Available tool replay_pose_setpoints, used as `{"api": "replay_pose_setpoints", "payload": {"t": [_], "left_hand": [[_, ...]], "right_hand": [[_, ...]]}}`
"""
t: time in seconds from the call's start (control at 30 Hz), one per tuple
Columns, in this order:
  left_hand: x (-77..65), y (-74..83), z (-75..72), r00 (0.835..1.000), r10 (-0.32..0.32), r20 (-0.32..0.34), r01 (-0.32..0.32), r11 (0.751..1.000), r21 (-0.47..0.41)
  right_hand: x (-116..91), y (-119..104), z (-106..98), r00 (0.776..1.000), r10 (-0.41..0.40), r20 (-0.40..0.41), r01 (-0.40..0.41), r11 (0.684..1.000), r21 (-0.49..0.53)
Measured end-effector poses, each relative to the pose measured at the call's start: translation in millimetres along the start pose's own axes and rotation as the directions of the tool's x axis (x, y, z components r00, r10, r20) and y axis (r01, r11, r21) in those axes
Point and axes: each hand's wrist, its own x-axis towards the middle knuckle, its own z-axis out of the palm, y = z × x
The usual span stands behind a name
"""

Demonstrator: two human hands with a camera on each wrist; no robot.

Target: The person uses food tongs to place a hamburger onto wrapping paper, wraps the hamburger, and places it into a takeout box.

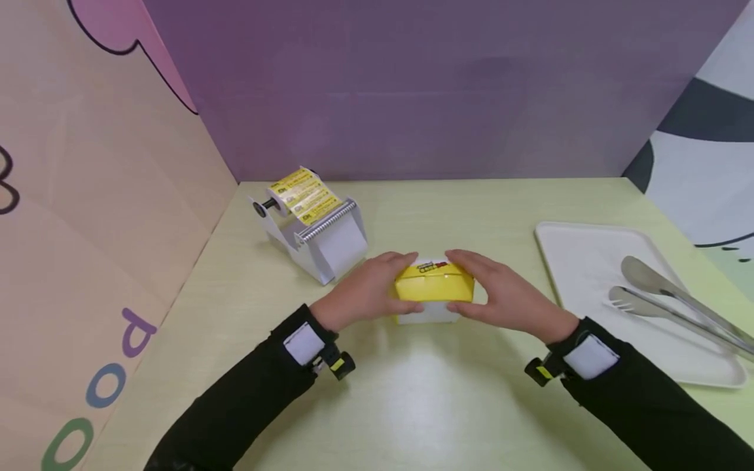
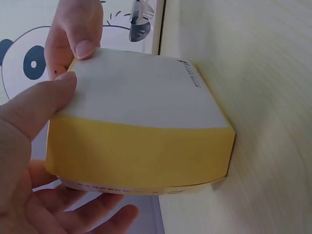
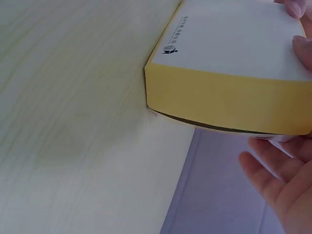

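A yellow and white paper food box (image 1: 434,288) stands on the table in the middle of the head view, its lid down. My left hand (image 1: 371,291) holds its left side, the thumb on the near face and the fingers at the far edge of the lid. On the opposite side my right hand (image 1: 509,296) grips it the same way. From the left wrist, the box's white face (image 2: 146,90) shows small dark print near one corner. The right wrist view shows a thin dark gap along the lid seam of the box (image 3: 224,100).
Behind and left of the box stands a white label dispenser (image 1: 318,261) with a roll of yellow printed labels (image 1: 306,196) and a toothed bar. At right a white tray (image 1: 580,261) carries a metal spoon (image 1: 645,275) and a fork (image 1: 642,304). A purple panel (image 1: 400,91) closes off the back.
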Motion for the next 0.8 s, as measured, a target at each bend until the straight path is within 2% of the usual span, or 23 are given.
{"api": "replay_pose_setpoints", "payload": {"t": [0.23,0.37,0.63,0.8], "left_hand": [[-1.6,-0.6,-0.8,1.0,0.008,-0.003,-0.008,1.0,-0.007],[-2.7,-2.9,2.4,0.999,0.049,0.018,-0.05,0.998,0.042],[-4.6,-6.8,6.0,0.994,0.108,0.033,-0.111,0.987,0.115],[-3.6,-5.8,6.0,0.988,0.152,0.026,-0.154,0.966,0.205]], "right_hand": [[-1.3,1.0,0.5,1.0,-0.024,-0.012,0.024,1.0,0.001],[-4.7,3.8,3.6,0.996,-0.083,-0.035,0.079,0.992,-0.094],[-7.5,10.1,7.8,0.97,-0.229,-0.085,0.202,0.946,-0.253],[-5.5,12.3,6.3,0.948,-0.306,-0.09,0.255,0.897,-0.361]]}}
